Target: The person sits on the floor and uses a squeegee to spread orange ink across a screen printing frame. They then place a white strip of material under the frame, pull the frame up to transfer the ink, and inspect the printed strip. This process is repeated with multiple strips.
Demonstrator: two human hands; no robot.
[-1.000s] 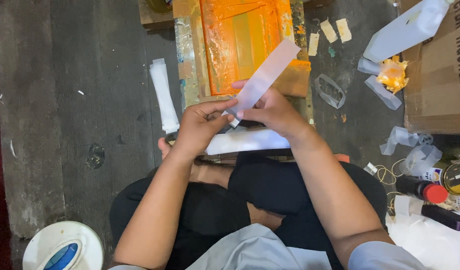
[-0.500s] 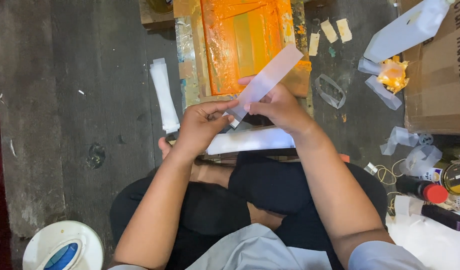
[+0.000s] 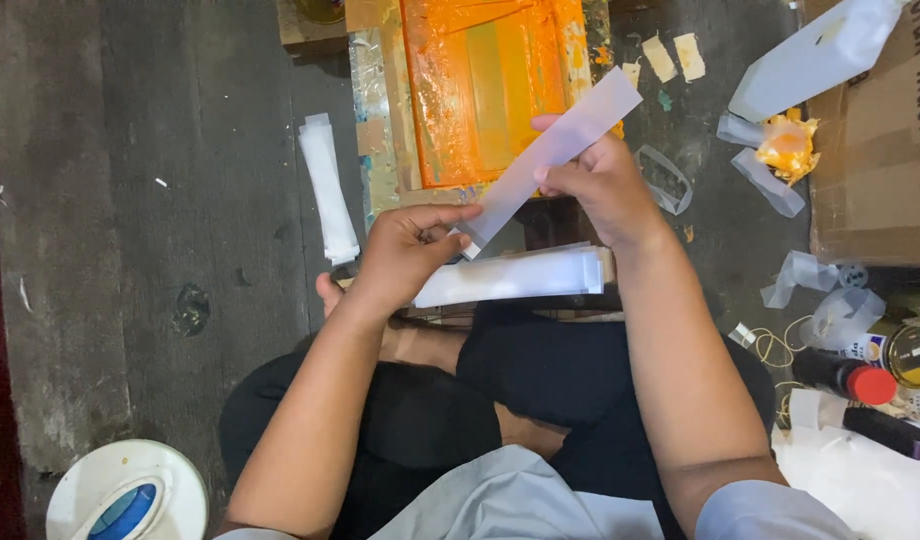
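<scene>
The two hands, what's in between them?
In the head view, a white strip spans the gap: the left hand pinches its lower end, the right hand holds its upper part.

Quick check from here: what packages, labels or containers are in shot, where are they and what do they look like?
Cardboard box: right edge, brown, dark print.
Lidded tub: bottom left, round, white with blue label.
Bottle: lower right, lying down, dark with red cap.
Round tin: far right, yellowish lid.

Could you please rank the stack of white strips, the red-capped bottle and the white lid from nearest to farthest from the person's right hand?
From the right hand:
1. Stack of white strips, just below it.
2. Red-capped bottle, lower right.
3. White lid, bottom left corner.
</scene>
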